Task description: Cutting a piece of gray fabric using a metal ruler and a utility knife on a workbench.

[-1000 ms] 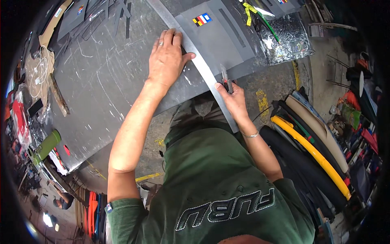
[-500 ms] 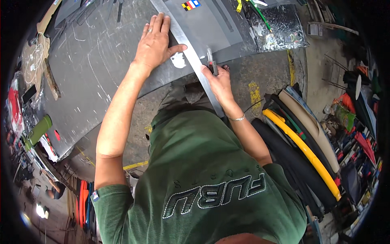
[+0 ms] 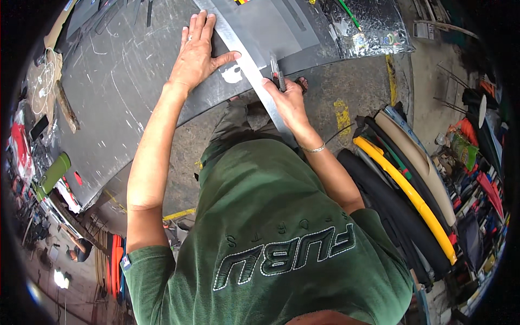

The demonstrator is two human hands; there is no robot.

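Note:
A long flat metal straightedge [image 3: 250,67] lies slantwise over the table edge, its near end reaching toward my waist. My left hand [image 3: 194,58] rests flat on the dark work surface left of it, fingers stretched out and thumb touching the metal. In my right hand [image 3: 291,105] is a utility knife [image 3: 278,77], its tip pointing away from me. My right thumb lies against the straightedge, just off the table's near edge. Right of the straightedge is a grey sheet [image 3: 271,35] with a darker strip on it. My right fingers are partly hidden.
The dark scratched table [image 3: 130,59] carries a white patch [image 3: 232,74] beside my left thumb. A green pencil-like stick [image 3: 349,14] lies at the far right. Rolls of material, one yellow [image 3: 406,195], stand on the floor to my right. A phone [image 3: 39,128] and green roll [image 3: 55,173] are at left.
The whole view has shifted slightly, so the table and hands sit a little higher in the picture. Both hands keep about the same places on the straightedge, and the knife stays in my right hand.

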